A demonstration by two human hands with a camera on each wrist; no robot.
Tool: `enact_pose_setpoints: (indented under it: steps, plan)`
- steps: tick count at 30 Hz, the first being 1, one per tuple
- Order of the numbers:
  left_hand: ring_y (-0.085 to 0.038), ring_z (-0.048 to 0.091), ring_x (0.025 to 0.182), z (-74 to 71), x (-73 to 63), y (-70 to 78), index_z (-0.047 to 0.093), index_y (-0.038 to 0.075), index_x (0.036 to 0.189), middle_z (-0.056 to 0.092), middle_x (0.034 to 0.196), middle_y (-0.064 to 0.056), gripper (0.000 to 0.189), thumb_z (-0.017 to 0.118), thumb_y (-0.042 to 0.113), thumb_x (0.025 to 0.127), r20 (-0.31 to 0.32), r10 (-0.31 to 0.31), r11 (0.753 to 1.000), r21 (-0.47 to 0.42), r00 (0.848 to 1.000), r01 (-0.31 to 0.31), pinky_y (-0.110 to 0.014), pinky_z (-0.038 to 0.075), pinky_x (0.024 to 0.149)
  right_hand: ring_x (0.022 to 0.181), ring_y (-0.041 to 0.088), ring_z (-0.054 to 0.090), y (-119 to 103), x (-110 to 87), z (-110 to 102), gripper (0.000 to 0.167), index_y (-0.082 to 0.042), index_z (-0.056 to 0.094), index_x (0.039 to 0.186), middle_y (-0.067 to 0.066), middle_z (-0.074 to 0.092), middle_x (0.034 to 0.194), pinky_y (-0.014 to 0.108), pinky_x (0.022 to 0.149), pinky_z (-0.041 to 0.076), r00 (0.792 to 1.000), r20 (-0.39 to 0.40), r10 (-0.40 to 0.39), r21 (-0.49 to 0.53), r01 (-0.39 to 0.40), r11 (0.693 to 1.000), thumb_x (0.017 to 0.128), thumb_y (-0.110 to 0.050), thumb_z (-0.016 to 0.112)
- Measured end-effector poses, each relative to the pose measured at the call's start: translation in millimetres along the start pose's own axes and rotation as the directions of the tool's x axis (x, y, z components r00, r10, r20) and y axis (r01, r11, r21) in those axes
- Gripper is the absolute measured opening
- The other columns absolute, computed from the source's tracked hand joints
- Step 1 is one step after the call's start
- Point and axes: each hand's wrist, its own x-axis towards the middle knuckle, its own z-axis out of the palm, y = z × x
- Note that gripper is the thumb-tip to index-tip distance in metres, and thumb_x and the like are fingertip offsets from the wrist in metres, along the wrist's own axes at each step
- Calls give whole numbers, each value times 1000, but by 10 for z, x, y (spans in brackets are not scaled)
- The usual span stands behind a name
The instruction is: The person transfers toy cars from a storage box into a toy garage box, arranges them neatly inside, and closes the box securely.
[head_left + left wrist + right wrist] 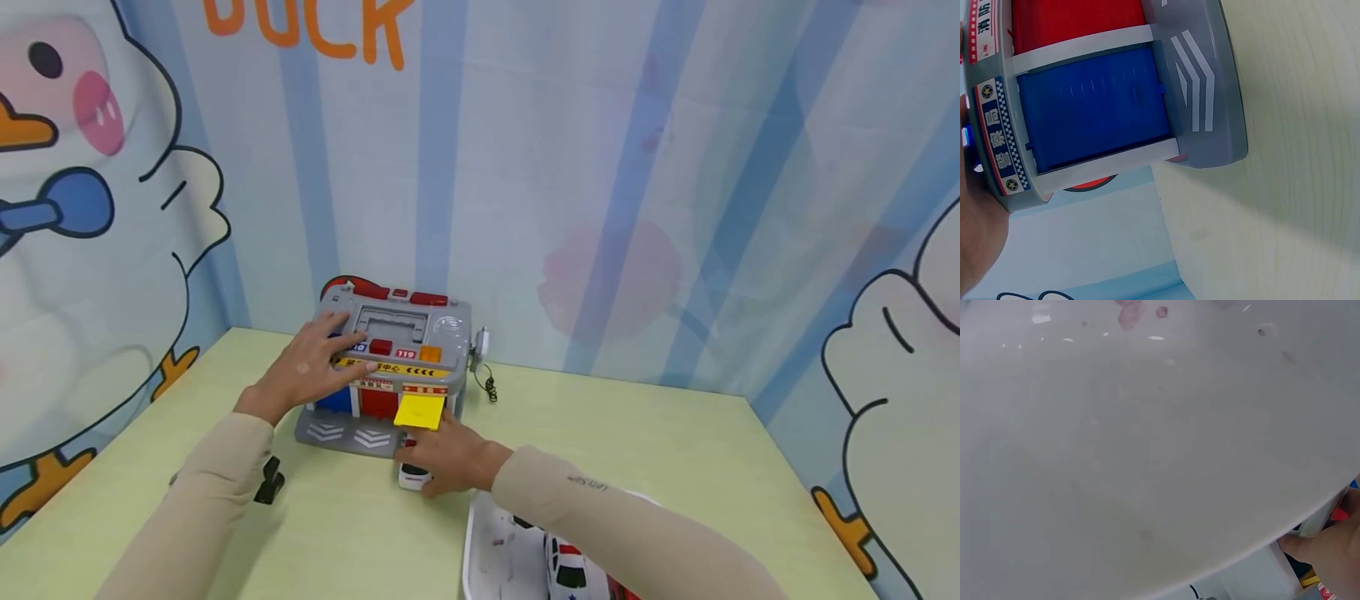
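Observation:
A grey toy rescue station (453, 333) stands at the back of the table. My left hand (303, 367) rests on its top with the fingers spread near the red button. The station's blue door (1094, 109) and red door (1079, 22) are down in the left wrist view. A yellow door (420, 412) sticks out, raised, at the station's right bay. Below it my right hand (453, 454) holds a white toy car (414, 479) between thumb and fingers at the bay's front. The car's far end is hidden by the hand and door.
A white tray (469, 550) stands at the front under my right forearm, with a white toy police car (566, 567) and something red in it. Left of centre lies a small black object (270, 482). A coiled cord (489, 387) hangs at the station's right side.

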Motion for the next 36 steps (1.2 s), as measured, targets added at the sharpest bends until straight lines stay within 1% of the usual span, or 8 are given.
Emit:
enact_pose_setpoints:
  steps: [6,11,13,18,22,26,29,36]
  plan:
    - [-53,23,146,1,2,-3,57,11,142,29,162,-22,69,65,54,89,-2,-6,1000,-2,1000,6,-73,25,113,137,18,39,1,-2,12,60,-36,56,139,-5,50,149,50,121,30,998,-54,-8,-107,2,994,84,-47,77]
    - [-52,23,147,12,3,-16,57,10,142,29,162,-22,68,65,53,90,-7,4,1000,-4,1000,-4,-72,25,114,138,19,42,51,-32,59,53,-36,53,139,-5,48,153,49,120,33,993,-114,-40,-247,10,969,90,-40,72]
    - [-52,23,147,14,3,-18,57,10,142,30,161,-22,68,66,52,90,-10,8,1000,-6,1000,-8,-71,25,114,136,18,46,77,-37,72,52,-36,51,139,-5,49,153,46,120,35,991,-121,-56,-283,20,959,91,-41,71]
    - [-52,22,147,14,0,-22,57,10,142,30,161,-23,68,66,52,90,-13,10,1000,-8,1000,-11,-72,25,114,123,17,54,122,-45,90,53,-34,46,134,-3,54,146,41,117,39,988,-121,-93,-312,51,949,89,-49,70]
    - [-51,21,148,23,-2,-21,57,10,142,29,162,-23,68,66,52,90,-2,8,1000,-5,1000,-8,-72,23,115,125,17,54,157,-61,104,54,-31,46,131,-4,54,147,40,119,38,984,-133,-115,-317,68,946,87,-51,71]
    - [-51,21,149,29,-3,-18,57,9,142,30,161,-23,67,65,52,90,-1,12,1000,4,1000,-12,-71,23,115,127,17,54,192,-86,112,49,-30,49,129,-4,52,150,38,119,36,982,-136,-133,-321,83,943,89,-47,71]
    - [-51,22,148,26,-1,-13,57,9,141,30,161,-23,66,65,51,90,-7,19,1000,6,1000,-19,-71,24,115,127,18,55,215,-107,111,47,-31,50,132,-2,51,151,38,119,37,979,-137,-150,-324,99,941,91,-45,70]
    - [-51,23,148,12,3,-8,58,9,141,31,161,-23,66,65,50,90,-19,21,1000,6,1000,-21,-71,24,115,135,20,49,269,-152,94,37,-26,56,136,-2,47,155,38,121,33,973,-154,-171,-316,116,942,99,-27,62]
